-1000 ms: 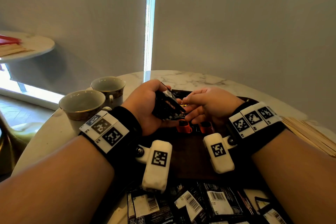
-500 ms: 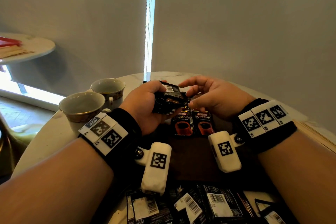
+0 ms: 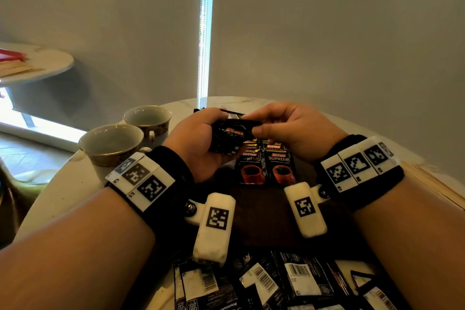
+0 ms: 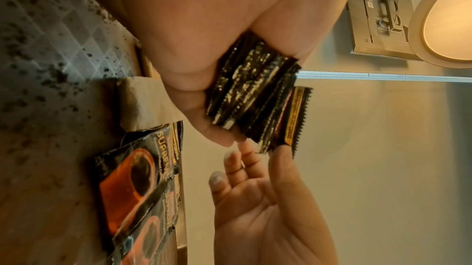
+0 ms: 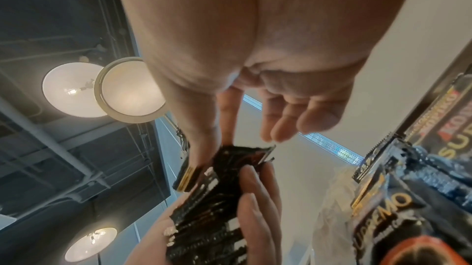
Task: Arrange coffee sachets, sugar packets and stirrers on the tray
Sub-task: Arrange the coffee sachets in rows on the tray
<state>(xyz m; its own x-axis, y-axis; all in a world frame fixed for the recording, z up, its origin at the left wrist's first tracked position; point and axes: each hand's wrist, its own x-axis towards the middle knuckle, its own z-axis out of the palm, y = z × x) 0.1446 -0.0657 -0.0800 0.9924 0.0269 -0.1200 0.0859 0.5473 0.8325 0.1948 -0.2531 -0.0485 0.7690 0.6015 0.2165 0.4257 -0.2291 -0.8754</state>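
My left hand (image 3: 196, 138) grips a thick stack of black coffee sachets (image 3: 230, 134), held edge-up above the dark tray (image 3: 264, 211). My right hand (image 3: 289, 128) meets it from the right, thumb and forefinger pinching the outermost sachet of the stack (image 4: 296, 116); its other fingers hang loose. The same pinch shows in the right wrist view on the gold-edged sachet (image 5: 187, 176). Two Kopiko Supremo sachets (image 3: 266, 166) lie side by side, face up, at the tray's far end, below both hands.
Two empty cups (image 3: 110, 143) (image 3: 148, 118) stand on the marble table to the left of the tray. A bundle of wooden stirrers (image 3: 437, 184) lies at the right edge. Several loose sachets (image 3: 276, 284) are heaped at the near end.
My right hand has risen from the two sachets on the tray and gone back to the stack, where it now pinches a sachet. The left hand has lifted the stack slightly.
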